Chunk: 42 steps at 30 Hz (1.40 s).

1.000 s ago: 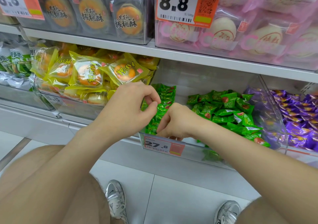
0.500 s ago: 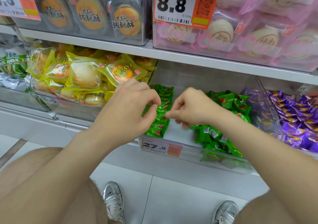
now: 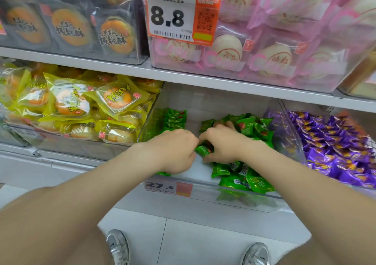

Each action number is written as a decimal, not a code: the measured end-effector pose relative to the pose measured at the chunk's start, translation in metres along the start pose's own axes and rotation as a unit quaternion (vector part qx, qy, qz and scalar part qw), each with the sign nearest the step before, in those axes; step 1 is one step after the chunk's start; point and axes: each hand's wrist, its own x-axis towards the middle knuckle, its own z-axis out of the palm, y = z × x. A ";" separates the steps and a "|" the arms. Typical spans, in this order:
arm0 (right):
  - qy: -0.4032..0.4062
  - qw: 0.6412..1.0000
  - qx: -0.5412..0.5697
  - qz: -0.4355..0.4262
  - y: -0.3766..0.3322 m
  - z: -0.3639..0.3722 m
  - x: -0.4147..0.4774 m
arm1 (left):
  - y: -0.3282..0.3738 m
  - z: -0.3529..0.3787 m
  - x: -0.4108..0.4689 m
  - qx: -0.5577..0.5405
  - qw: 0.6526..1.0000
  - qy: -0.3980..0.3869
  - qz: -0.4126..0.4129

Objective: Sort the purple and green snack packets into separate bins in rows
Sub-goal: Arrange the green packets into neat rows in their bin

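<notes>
Left hand [image 3: 175, 150]: fingers curled, pinching the near end of one green packet [image 3: 202, 149]. A second ago it was working at the standing row; it has since come off the row toward the middle of the bin.
Right hand [image 3: 221, 144]: thumb and forefinger grip the other end of the same packet, and the other fingers are spread over the loose green heap [image 3: 244, 175]. It has left the row and reached into the heap.
Green packet: caught between the two hands, touching both, above a bare patch of the clear bin [image 3: 203, 195].
Row of green packets [image 3: 176, 120]: stands on edge just beyond the left hand, against the bin's left wall. Neither hand is on it now.
Loose green heap: under and to the right of the right hand, spilling toward the bin front.
Purple packets [image 3: 335, 142]: in the next bin, well to the right of the right hand, behind a clear divider.
Meaning: the last packet looks placed and a fresh one drawn — probably bound for the near end of the row. Most greens are still loose, so the sorting seems far from finished.
</notes>
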 end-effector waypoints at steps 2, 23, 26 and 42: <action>0.024 0.999 0.034 0.014 0.002 0.002 0.002 | 0.001 0.000 0.009 0.063 0.997 -0.049 -0.008; 0.349 0.871 0.345 0.013 0.006 -0.015 -0.032 | 0.013 -0.020 0.032 -0.478 0.853 0.173 -0.112; 0.323 0.827 0.459 0.012 0.006 -0.013 -0.036 | 0.016 -0.019 0.027 -0.581 0.783 0.175 -0.137; 0.161 0.862 0.480 0.005 0.016 -0.028 -0.041 | 0.000 -0.014 0.003 -0.534 0.791 0.274 -0.117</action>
